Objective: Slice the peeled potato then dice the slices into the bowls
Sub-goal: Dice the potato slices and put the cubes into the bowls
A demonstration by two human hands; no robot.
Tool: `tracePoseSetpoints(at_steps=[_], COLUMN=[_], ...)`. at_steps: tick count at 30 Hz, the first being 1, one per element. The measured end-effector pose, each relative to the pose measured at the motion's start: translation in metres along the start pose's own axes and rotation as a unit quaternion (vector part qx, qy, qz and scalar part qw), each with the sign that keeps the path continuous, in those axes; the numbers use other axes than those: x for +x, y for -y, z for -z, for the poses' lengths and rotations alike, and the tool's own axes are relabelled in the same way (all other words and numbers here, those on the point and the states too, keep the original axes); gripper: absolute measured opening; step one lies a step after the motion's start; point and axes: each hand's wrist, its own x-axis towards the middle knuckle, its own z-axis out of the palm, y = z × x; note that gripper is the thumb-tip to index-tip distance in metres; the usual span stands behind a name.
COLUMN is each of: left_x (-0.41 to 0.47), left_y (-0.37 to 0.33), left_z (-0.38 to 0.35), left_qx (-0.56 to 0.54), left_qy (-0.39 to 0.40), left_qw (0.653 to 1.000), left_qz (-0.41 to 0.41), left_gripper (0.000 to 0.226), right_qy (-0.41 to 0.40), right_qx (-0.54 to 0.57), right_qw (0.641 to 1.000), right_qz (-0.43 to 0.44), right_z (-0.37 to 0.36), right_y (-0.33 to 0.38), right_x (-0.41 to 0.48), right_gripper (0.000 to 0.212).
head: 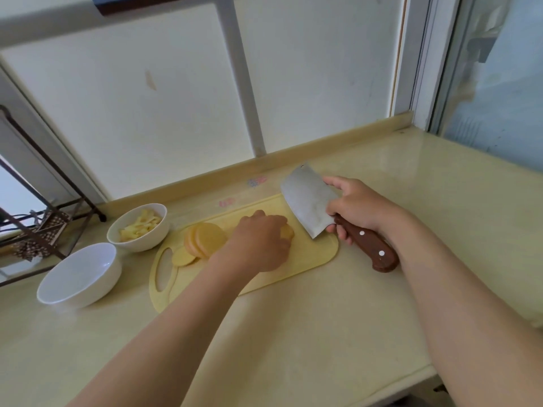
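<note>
Head view. Step in hand, as I judge it: slicing what is left of the potato.

Hands: the left hand (258, 242) sits knuckles-up over the potato (288, 232), fingers curled round it. Only the potato's 3 o'clock end shows. The right hand (357, 210) is clamped on the brown handle of the knife (308, 201), forefinger up against the blade. The two hands are apart. The blade is off the board (311, 259), tilted, edge facing down toward the potato.

Doing the step well (judgement):
- Tuck the left fingertips back under the knuckles; little potato shows beyond them.
- Lower the blade flat against the knuckles, straight down, not angled.
- Hold the stub firm, since it may roll or slip on the board.
- Keep slice thickness matched to the stack already cut.

Positions: the potato lies mid-board, under the left hand. The knife stands at 2 o'clock from it, near but not touching. The right hand is further out along the same line. Slices (205, 239) lean fanned at 9 o'clock of the left hand, one smaller round flat at 8 o'clock. The far bowl (141, 245), at 10 o'clock off the board, holds cut pieces. The near bowl (102, 292) sits at 8 o'clock on the surface (293, 348). Whether the bowls touch, I cannot tell.
</note>
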Motion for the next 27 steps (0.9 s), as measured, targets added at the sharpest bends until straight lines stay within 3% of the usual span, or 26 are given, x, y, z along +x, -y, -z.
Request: tracePoseSetpoints(at_steps=[4,9,17,27], left_x=[-0.004,-0.018,-0.034,-0.031], left_y=[-0.010,0.013,0.031,0.027], left_z=[-0.003,0.002,-0.012,-0.016], left_qx=[0.023,-0.049,-0.073,-0.094], left_qy=[-0.027,-0.009,-0.091,-0.123], left_qw=[0.998,0.998,0.991,0.987], left_qz=[0.052,0.025,-0.064,-0.048], left_gripper=[0.046,0.061,0.031,0.033], right_qy=[0.018,0.036,0.053,0.055], right_qx=[-0.019,-0.031,-0.085,-0.128], right_qw=[1.000,0.999,0.995,0.990], right_qz=[-0.005,-0.003,0.012,0.032], right_z=[-0.004,-0.005,-0.010,-0.013], right_y=[-0.001,0.001,0.010,0.017], right_x=[-0.001,-0.005,-0.014,-0.018], right_gripper=[0.077,0.077,0.077,0.080])
